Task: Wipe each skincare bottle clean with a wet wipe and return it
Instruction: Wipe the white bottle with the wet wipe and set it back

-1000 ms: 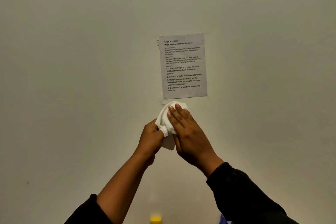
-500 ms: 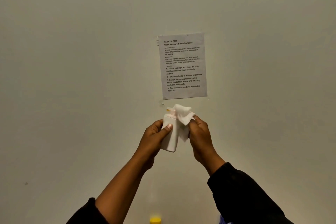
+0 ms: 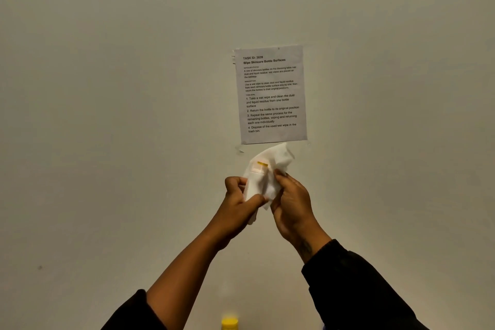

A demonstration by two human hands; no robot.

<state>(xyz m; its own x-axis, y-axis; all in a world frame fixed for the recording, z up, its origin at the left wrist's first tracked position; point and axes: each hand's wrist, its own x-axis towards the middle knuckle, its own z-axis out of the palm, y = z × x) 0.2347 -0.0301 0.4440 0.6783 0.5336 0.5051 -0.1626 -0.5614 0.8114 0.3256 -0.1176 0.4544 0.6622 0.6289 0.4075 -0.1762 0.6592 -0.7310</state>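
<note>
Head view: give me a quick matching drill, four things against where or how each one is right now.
Things:
1. white bottle
2. wet wipe
3. yellow cap
4. instruction sheet

States:
A. taped to the wall
B. at the bottom edge of the view
C. gripped by the left hand
D. pinched by the right hand, draped at the bottle's top

Pairs: 1-C, 2-D, 3-B, 4-A

Taped to the wall (image 3: 107, 88), at twelve o'clock from the raised hands, a printed sheet (image 3: 272, 95). Headed "TASK ID: 3639" and "Wipe Skincare Bottle Surfaces". Lower down, four numbered steps: "1. Take a wet wipe and clean the dust and liquid residue from one bottle surface", "2. Return the bottle to its original position", "3. Repeat the same process for the remaining bottles, wiping and returning each one individually", "4. Dispose of the used wet wipe in the trash bin."
</note>
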